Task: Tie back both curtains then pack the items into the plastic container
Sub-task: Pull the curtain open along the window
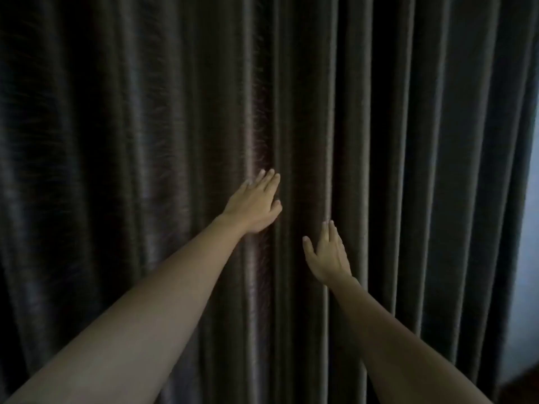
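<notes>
Dark pleated curtains (408, 141) are seen drawn shut. The left hand (253, 204) is laid flat against the folds; the right hand (328, 255), fingers extended, is held just beside them.

A narrow strip of dark floor (522, 389) shows at the 4 o'clock corner of the view, below a pale wall (525, 258), with the lowest visible part of the dark pleated curtain (437, 199) bordering its 9 o'clock side.

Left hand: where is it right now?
Head view: the left hand is near frame centre, open and flat against the dark curtains, up and left of the right hand, which is also open.
</notes>
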